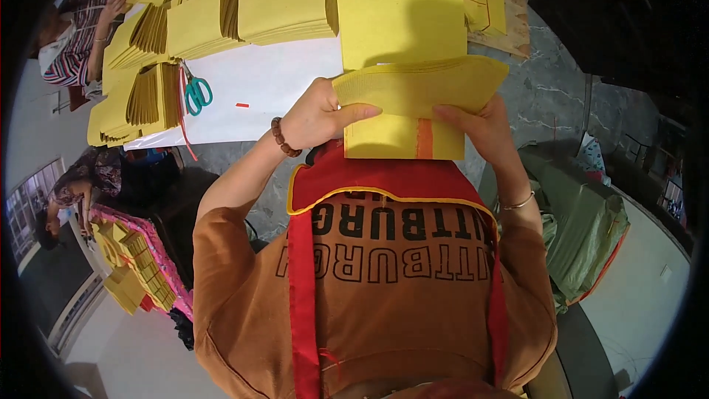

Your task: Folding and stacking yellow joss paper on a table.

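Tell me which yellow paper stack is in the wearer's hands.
The curved stack, between left hand and right hand; neighbouring stacks rest on the table.

Head view: left fisheye of a side-by-side pair worn on the head. Looks steeply down from above, at close range to left grip [317,117] and right grip [489,131]; both sit above mid-frame, slightly right of center. Upright, unmirrored. Below the grips: wearer's own shirt [413,329], seen from above. Beyond and left of them: tabletop [258,81]. Right of right grip: floor [550,92]. Far left of left grip: room farther off, bent toward the dark rim.
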Available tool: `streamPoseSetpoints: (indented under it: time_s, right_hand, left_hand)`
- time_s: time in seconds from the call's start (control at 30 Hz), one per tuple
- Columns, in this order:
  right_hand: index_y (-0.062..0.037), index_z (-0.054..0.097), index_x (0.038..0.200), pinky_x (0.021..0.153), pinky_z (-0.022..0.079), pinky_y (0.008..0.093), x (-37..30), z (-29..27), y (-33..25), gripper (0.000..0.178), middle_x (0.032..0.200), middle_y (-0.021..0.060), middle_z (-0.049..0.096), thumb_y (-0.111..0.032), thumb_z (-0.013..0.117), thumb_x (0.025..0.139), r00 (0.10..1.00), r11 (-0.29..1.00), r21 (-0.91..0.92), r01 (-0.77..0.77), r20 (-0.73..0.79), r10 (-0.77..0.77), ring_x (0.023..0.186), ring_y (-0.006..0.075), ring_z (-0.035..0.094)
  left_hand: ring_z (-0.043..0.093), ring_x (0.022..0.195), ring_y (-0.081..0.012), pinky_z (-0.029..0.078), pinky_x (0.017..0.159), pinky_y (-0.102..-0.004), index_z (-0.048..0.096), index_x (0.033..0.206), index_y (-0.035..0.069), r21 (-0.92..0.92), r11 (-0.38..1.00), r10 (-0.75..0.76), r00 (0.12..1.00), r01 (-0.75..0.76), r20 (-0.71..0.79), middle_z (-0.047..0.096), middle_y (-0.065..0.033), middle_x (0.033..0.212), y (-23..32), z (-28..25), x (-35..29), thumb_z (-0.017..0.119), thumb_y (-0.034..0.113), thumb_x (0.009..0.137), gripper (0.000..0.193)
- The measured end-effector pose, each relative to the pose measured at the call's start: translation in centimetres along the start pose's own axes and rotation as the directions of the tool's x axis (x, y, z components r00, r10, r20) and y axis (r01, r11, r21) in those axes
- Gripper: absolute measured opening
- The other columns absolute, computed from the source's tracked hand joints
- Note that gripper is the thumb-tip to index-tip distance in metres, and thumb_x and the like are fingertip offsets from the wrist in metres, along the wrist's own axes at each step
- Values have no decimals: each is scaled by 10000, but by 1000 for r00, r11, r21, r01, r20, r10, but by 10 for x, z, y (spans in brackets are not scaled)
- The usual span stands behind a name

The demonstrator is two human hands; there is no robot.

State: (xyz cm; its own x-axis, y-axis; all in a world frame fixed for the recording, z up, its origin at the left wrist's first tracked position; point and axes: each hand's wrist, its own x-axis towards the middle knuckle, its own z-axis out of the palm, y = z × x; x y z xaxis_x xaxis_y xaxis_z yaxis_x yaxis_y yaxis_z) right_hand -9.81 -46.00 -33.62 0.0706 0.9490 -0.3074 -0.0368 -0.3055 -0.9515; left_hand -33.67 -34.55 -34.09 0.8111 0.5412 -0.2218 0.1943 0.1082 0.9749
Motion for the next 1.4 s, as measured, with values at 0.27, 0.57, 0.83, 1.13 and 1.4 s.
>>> streamPoseSetpoints:
  time_s: [0.27,0.57,0.83,1.13,1.4]
  right_hand:
    - [32,594,1056,737,478,263,22,-6,-11,299,943,53,656,-128,661,812,998,994,-97,-48,28,51,849,104,589]
    - [25,543,1130,788,466,267,-5,6,7,337,1005,76,640,-146,627,852,987,984,-149,94,-114,-112,901,107,573]
    - [16,450,1268,847,461,284,3,13,4,460,1097,110,609,-69,608,845,972,990,-76,119,-194,-132,1001,133,568]
    - [-20,478,1303,864,454,276,5,13,5,485,1177,142,591,-50,613,837,971,975,-180,134,-173,-165,1027,140,556]
    - [-40,537,1248,802,472,266,11,14,-4,447,1100,170,639,-65,624,810,970,948,-307,81,-195,-146,957,142,612]
  left_hand:
    - [627,829,-125,500,739,-265,599,1101,-19,-77,994,-88,992,81,-88,679,-76,939,0,4,14,594,84,877,247]
    - [600,706,-196,472,650,-304,581,1109,6,206,972,-42,944,115,-328,640,-157,830,-1,31,-13,611,81,850,272]
    - [612,721,-260,470,708,-322,507,1185,22,292,939,-70,933,181,-353,638,-164,822,4,29,-6,631,91,827,385]
    - [585,965,-143,489,796,-257,315,1316,-3,-292,956,-152,903,31,-401,583,-114,1110,-5,26,12,612,-12,830,570]
    - [595,952,-155,492,777,-262,207,1364,21,-319,947,-160,899,25,-407,589,-143,1079,0,29,6,578,-40,842,644]
